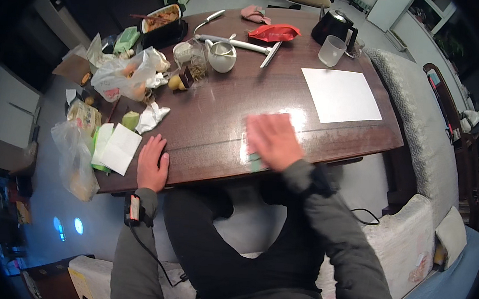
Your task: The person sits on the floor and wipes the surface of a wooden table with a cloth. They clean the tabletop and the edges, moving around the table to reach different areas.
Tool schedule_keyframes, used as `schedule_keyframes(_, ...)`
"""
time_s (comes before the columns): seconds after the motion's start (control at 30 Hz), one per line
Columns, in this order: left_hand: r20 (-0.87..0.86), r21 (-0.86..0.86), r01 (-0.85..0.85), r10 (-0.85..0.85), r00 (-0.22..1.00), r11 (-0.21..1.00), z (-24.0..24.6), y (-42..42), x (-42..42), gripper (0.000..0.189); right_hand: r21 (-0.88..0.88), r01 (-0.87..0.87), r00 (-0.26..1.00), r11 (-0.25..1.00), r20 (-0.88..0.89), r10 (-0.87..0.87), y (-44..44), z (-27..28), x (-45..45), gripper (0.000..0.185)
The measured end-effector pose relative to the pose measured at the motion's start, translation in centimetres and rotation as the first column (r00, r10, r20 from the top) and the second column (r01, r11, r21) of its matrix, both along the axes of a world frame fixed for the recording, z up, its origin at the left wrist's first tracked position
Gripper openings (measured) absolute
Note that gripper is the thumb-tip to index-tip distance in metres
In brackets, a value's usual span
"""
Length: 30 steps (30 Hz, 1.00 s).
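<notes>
My right hand is blurred and lies flat over a pink and green cloth near the front edge of the dark wooden table. Most of the cloth is hidden under the palm and fingers. At the table's front left, my left hand rests palm down, holding nothing, its fingers slightly apart. Just left of it lie a folded white paper and a crumpled tissue. A white sheet of paper lies beyond my right hand.
Plastic bags and food clutter the left side. A white pitcher, squeegee, red packet and another pink cloth lie farther back. A frosted cup stands by a black kettle. A sofa borders the right.
</notes>
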<state>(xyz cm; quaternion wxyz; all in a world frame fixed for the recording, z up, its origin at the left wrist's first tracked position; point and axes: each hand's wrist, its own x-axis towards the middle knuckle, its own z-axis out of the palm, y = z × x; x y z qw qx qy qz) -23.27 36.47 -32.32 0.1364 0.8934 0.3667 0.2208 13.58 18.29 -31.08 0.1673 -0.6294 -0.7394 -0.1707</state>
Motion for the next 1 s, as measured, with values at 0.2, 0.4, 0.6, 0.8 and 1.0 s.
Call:
schedule_keyframes(0.2, 0.011, 0.013, -0.019, 0.019, 1.000, 1.000, 0.1, -0.2, 0.3, 0.038, -0.108, 0.631, 0.765, 0.768, -0.082, -0.639, -8.5, -1.3, 14.8, 0.047)
schedule_keyframes(0.4, 0.066, 0.005, -0.061, 0.060, 0.996, 0.998, -0.1, -0.4, 0.6, 0.036, -0.061, 0.692, 0.720, 0.720, 0.142, -0.680, -4.6, -1.5, 9.6, 0.057)
schedule_keyframes(0.6, 0.088, -0.001, -0.060, 0.060, 0.994, 0.998, -0.1, -0.3, 0.6, 0.035, -0.177, 0.352, 0.935, 0.919, 0.018, -0.354, 4.6, 1.7, -7.2, 0.067)
schedule_keyframes(0.8, 0.093, -0.005, -0.052, 0.052, 0.994, 0.999, -0.2, -0.2, 0.3, 0.035, 0.012, 0.002, 0.953, 1.000, -0.304, 0.002, 5.9, 0.6, -16.2, 0.057)
schedule_keyframes(1.0, 0.095, -0.002, -0.019, 0.019, 0.995, 1.000, -0.1, -0.2, 0.1, 0.035, -0.031, 0.039, 0.999, 0.999, -0.017, -0.039, 1.4, 0.2, -1.2, 0.049)
